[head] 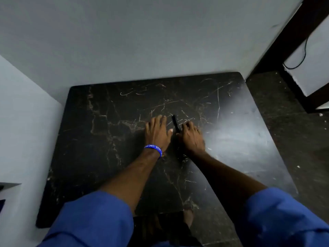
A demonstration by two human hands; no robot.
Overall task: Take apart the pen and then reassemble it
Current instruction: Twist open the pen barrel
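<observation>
A dark pen (175,123) lies on the black marble-patterned table (110,157), its length pointing away from me, between my two hands. My left hand (157,132) rests flat on the table just left of the pen, fingers spread, with a blue wristband on the wrist. My right hand (191,136) sits at the pen's near end with its fingers curled; its fingertips touch or cover that end. Whether the right hand grips the pen is unclear. The pen looks whole, in one piece.
The table stands in a corner against grey walls (142,41) at the back and left. A dark stone floor (293,139) lies to the right, with a dark wooden frame (300,97) and a hanging cable (305,50) at the upper right.
</observation>
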